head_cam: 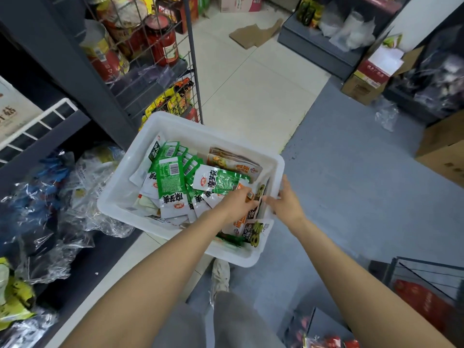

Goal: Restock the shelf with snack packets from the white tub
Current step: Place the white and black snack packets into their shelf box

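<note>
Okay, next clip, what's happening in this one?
A person is bent over a white plastic tub on the shop floor, full of green-and-white snack packets. Both hands are in its near right corner: the left hand grips a small stack of orange and white packets, and the right hand touches the same stack from the other side. Nothing has gone to the dark metal shelf at the left yet.
</note>
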A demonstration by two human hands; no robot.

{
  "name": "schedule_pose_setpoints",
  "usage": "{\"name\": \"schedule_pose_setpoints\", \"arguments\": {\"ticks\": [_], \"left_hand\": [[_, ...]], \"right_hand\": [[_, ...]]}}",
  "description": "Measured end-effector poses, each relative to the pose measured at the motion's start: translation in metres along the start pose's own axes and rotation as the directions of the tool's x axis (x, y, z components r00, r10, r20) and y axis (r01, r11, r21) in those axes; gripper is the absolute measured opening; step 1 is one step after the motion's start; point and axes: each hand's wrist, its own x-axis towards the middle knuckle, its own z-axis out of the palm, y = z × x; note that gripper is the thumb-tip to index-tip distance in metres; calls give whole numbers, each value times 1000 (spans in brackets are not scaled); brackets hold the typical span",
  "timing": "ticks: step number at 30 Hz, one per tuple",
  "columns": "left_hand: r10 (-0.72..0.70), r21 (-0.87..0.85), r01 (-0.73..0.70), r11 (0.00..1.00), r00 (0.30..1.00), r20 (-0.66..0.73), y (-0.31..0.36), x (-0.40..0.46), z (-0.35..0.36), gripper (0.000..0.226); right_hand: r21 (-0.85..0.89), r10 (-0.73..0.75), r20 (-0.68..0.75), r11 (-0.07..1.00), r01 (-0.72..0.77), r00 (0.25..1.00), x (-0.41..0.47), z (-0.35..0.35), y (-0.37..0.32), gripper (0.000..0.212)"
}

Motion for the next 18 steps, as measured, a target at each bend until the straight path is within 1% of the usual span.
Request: {"name": "schedule_pose_setpoints", "arguments": {"ticks": [2, 3, 6, 7, 9, 10, 11, 12, 14, 15, 16, 17, 18], "left_hand": [[3, 7, -4, 1000, 1000, 30, 3, 5, 5, 38], [8, 20, -8, 1000, 999, 32, 5, 7, 7, 31], [-5, 41, 6, 999, 1000, -30, 8, 9, 10, 11], [-15, 51, 18, 999, 998, -58, 8, 9, 10, 13], [-16, 104, 27, 994, 994, -104, 8, 9, 9, 32], [-13, 122, 29, 992, 992, -125, 9, 8, 8, 36], [-12, 124, 30, 992, 989, -149, 10, 5, 7, 36], [-12, 99, 30, 995, 984, -180, 11, 2, 6, 31], [-6, 7, 8, 1000, 966, -257, 12, -5, 2, 15], [4, -38, -17, 999, 952, -307, 12, -9, -1, 12], [22, -60, -46, 997, 935, -355, 13, -14, -5, 11], [51, -56, -78, 995, 920, -389, 15, -18, -10, 12], [90, -28, -111, 993, 909, -408, 16, -22, -14, 13]], "right_hand": [[151, 44, 43, 987, -50, 998, -2, -2, 4, 60], [208, 68, 70, 975, -82, 995, -3, -3, 5, 58], [288, 83, 120, 951, -115, 989, -6, -5, 7, 55], [301, 78, 124, 947, -112, 989, -6, -5, 8, 54], [321, 76, 113, 941, -109, 991, -6, -4, 7, 51], [321, 79, 110, 941, -111, 991, -7, -5, 6, 50], [312, 80, 106, 944, -110, 991, -7, -4, 5, 50], [301, 79, 104, 948, -107, 991, -8, -5, 4, 49], [280, 78, 95, 955, -102, 992, -9, -6, 3, 52], [266, 65, 81, 960, -84, 995, -10, -6, 2, 55], [220, 31, 48, 975, -41, 998, -12, -7, 1, 60], [116, -34, -4, 993, 34, 999, -13, -9, 0, 65], [-24, -119, -56, 993, 118, 991, -16, -12, -3, 70]]}}
